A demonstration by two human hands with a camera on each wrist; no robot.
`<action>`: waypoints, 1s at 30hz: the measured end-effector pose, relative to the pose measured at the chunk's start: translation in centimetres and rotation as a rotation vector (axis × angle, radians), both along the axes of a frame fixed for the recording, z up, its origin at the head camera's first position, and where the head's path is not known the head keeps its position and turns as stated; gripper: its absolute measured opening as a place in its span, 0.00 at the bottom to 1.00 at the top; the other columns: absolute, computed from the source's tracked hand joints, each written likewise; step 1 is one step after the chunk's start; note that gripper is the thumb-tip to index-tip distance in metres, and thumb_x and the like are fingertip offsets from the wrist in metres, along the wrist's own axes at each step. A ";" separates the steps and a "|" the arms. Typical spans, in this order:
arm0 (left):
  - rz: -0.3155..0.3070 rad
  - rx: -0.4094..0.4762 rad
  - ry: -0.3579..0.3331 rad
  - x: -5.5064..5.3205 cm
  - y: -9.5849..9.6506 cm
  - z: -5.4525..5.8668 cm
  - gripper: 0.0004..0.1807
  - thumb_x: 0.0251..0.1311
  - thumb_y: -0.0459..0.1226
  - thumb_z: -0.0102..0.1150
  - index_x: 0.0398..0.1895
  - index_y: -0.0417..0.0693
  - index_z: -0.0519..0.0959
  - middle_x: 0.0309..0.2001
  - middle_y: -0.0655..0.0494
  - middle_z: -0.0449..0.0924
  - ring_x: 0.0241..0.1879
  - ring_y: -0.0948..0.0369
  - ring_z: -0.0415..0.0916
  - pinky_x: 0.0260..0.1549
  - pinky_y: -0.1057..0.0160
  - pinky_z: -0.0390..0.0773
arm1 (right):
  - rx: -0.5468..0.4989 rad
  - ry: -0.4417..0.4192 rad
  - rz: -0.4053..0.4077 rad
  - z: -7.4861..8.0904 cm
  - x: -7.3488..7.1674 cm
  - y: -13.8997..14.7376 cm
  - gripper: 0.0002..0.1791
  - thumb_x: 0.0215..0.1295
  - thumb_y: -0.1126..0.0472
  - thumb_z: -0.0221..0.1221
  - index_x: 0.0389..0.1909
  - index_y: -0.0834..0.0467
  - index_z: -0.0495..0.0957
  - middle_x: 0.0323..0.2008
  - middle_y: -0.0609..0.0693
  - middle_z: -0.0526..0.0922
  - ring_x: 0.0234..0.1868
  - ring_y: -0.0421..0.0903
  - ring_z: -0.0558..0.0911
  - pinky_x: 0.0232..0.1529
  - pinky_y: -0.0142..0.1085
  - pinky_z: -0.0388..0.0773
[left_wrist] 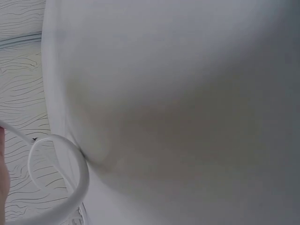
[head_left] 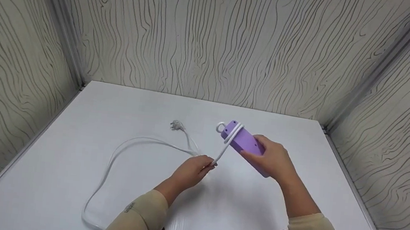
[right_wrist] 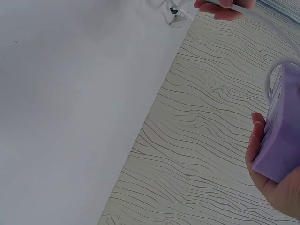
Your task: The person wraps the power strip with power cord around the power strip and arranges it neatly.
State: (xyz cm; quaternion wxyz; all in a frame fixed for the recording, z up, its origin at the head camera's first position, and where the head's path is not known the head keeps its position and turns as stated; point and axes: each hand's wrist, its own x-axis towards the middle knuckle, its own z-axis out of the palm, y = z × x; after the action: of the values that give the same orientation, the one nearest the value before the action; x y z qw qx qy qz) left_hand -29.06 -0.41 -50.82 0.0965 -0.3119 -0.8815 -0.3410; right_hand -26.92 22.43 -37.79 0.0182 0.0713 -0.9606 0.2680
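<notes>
My right hand grips a purple power strip by its near end, holding it tilted above the table. Turns of its white cord wrap around the far end, and a small loop sticks out beside them. Lower and to the left, my left hand pinches the cord a short way from the strip. The right wrist view has the fingers of my right hand curled round the purple strip, with my left hand on the cord at the top. A curl of cord fills the left wrist view's lower left.
The cord's plug lies on the white table beyond my left hand. From that hand the loose cord sweeps left in a wide curve toward the near edge. Wood-grain patterned panels enclose the back and both sides.
</notes>
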 end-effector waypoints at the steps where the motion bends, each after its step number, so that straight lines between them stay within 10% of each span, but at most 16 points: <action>1: -0.001 -0.018 0.009 0.0 -0.1 0.0 0.09 0.65 0.42 0.49 0.41 0.51 0.78 0.35 0.63 0.78 0.34 0.67 0.73 0.37 0.66 0.74 | 0.001 -0.004 0.011 0.0 0.1 0.0 0.41 0.47 0.32 0.59 0.59 0.52 0.68 0.50 0.58 0.77 0.47 0.56 0.76 0.45 0.54 0.73; 17: -0.085 -0.232 0.114 -1.0 -1.1 -0.3 0.08 0.62 0.38 0.53 0.42 0.53 0.79 0.40 0.60 0.81 0.42 0.63 0.76 0.45 0.65 0.73 | 0.013 -0.036 0.294 -0.3 1.5 -0.6 0.33 0.46 0.36 0.63 0.54 0.44 0.73 0.44 0.43 0.78 0.41 0.44 0.75 0.42 0.44 0.74; 24: 0.023 -0.155 -0.203 -1.6 -1.2 0.0 0.15 0.62 0.48 0.49 0.48 0.56 0.78 0.47 0.60 0.79 0.49 0.61 0.74 0.51 0.59 0.70 | 0.042 -0.040 0.468 -0.4 2.3 -1.1 0.29 0.49 0.38 0.63 0.52 0.44 0.74 0.42 0.38 0.78 0.38 0.40 0.75 0.38 0.37 0.74; 30: -0.076 -0.414 0.047 -2.3 -1.6 1.1 0.11 0.59 0.39 0.53 0.42 0.54 0.81 0.44 0.58 0.79 0.47 0.60 0.74 0.48 0.62 0.72 | 0.065 -0.024 0.611 -0.7 2.7 -1.9 0.25 0.49 0.40 0.64 0.48 0.43 0.76 0.38 0.34 0.78 0.32 0.36 0.75 0.32 0.31 0.72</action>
State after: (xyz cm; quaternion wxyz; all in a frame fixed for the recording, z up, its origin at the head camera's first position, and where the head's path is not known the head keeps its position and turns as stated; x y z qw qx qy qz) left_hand -31.32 -2.04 -49.74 0.0378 -0.3659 -0.9179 -0.1490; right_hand -24.20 20.57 -38.53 -0.0768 0.3545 -0.9028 0.2309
